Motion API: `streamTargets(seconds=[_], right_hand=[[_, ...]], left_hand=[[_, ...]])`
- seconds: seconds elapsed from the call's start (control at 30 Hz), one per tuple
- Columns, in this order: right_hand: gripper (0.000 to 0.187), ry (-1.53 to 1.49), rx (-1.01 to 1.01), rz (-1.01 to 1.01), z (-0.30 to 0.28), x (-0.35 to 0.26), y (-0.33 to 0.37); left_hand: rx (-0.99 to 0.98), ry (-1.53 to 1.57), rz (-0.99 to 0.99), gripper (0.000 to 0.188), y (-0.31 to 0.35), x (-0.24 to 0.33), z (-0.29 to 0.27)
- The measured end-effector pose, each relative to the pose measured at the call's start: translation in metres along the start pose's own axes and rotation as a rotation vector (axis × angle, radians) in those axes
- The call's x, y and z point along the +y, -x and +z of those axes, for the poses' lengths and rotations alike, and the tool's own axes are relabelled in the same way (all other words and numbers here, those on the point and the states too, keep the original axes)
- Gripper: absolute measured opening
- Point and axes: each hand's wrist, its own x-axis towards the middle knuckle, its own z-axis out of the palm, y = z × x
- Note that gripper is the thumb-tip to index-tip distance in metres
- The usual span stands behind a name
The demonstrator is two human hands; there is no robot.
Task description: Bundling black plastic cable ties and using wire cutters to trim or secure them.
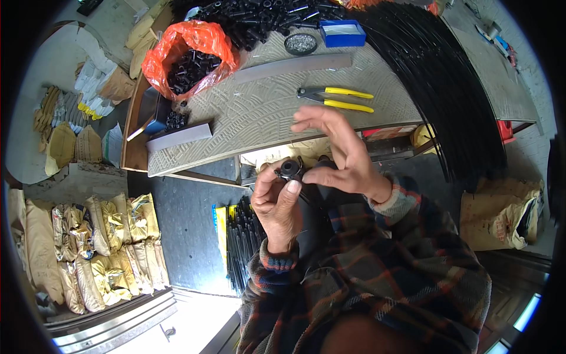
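Note:
In front of my chest, my left hand (276,213) pinches a small round black plastic fitting (289,169) between thumb and fingers. A dark hole shows in the middle of its top. Close on its right is my right hand (348,150), fingers stretched out and apart, with nothing visible between them. The right thumb tip is right beside the fitting; whether it touches cannot be made out. Beyond the right hand, yellow-handled cutters (349,92) lie on the patterned tabletop (259,112).
An orange plastic bag (154,62) holds black fittings, with more piled along the back. A dish of small metal pieces (300,43) stands beside a blue box (343,34). Long black rods (436,76) drape over the table's right side. Filled sacks (88,277) line the lower left.

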Motion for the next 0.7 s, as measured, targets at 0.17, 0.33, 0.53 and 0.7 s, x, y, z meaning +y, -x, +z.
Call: streamTargets(seconds=[0.17, 0.33, 0.53, 0.7], right_hand=[[0.022, -0.081, -0.319, 0.258, -0.001, 0.013, 0.020], [0.027, 0.162, -0.361, 0.192, 0.007, 0.006, 0.024], [0.031, 0.152, -0.482, 0.270, 0.013, -0.002, 0.021], [0.031, 0.200, -0.482, 0.248, 0.027, 0.001, 0.033]], left_hand=[[-0.037, -0.047, 0.065, 0.025, 0.004, 0.004, -0.009], [0.105, -0.133, 0.049, 0.027, 0.018, 0.011, -0.013], [-0.019, -0.135, -0.017, 0.027, 0.028, 0.025, -0.023], [-0.004, -0.227, 0.074, 0.027, 0.037, 0.027, -0.028]])
